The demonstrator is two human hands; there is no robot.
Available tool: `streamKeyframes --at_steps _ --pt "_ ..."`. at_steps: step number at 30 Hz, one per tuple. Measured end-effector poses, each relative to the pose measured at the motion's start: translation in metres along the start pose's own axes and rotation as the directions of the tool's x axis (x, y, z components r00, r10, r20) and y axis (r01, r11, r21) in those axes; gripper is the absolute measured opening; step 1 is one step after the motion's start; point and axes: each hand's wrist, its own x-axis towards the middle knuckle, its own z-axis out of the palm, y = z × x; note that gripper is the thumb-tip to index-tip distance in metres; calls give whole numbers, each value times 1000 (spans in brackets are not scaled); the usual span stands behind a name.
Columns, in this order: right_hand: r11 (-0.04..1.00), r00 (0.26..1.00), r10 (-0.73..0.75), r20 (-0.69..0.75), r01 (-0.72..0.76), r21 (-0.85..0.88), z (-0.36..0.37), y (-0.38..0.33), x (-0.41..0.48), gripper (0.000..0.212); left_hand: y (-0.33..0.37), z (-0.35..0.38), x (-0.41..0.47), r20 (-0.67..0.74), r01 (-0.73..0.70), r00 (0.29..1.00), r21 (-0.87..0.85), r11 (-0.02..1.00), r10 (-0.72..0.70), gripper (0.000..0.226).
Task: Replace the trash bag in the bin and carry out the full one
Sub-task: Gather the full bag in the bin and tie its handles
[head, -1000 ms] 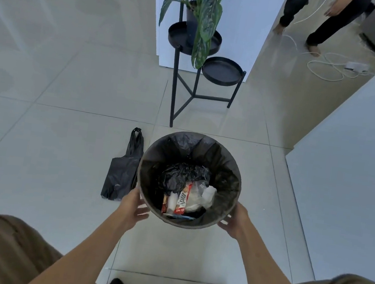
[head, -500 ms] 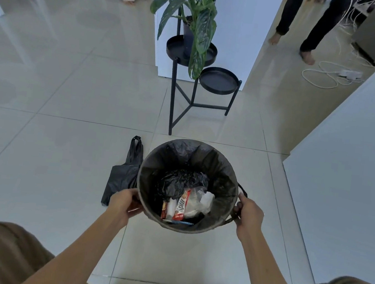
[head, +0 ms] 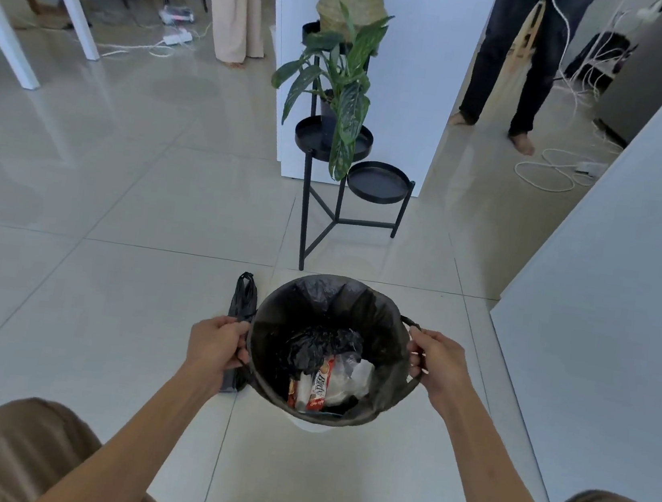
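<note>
1. The full bag (head: 377, 332), rubbish and a red wrapper (head: 319, 388) inside, sits in the bin (head: 310, 426) on the floor betw. the person's knees; only a pale sliver of bin shows.
2. Left hand (head: 216, 343) and right hand (head: 438, 366) clench the bag at opposite sides of its rim.
3. Step, apparently: freeing the full bag. Next: a straight, level lift, so nothing spills.
4. Spare bag (head: 244, 298) lies just left of the bin.
</note>
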Motion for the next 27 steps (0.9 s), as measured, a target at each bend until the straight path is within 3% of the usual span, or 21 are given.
streamKeyframes --at_steps 4,6,8,14,18,20,24,27 --pt "998 996 7 89 -12 57 -4 1 -1 5 5 -3 -5 64 82 995 -178 981 -72 9" --pt "997 989 27 144 -37 62 -6 7 -1 6 1 -5 -6 223 222 964 -367 903 -147 7" --pt "994 977 73 199 -88 67 -4 9 -2 6 -2 -7 -9 364 326 917 -438 838 -166 9" --pt "994 923 106 371 -104 -26 7 -19 -15 5 16 -11 -24 480 308 863 -256 916 -156 23" --pt "981 896 10 444 -96 171 17 -27 -21 32 30 -9 -26 464 212 883 -261 942 -70 58" --pt "971 897 -57 439 -53 234 18 -30 -22 38 39 -9 -27 443 126 896 -231 965 -11 64" --pt "971 906 -155 394 66 231 15 -35 -23 35 45 -13 -24 290 -7 957 -18 1000 11 57" --pt "962 901 -210 380 121 244 12 -44 -22 30 55 -16 -25 255 -43 967 141 989 6 16"
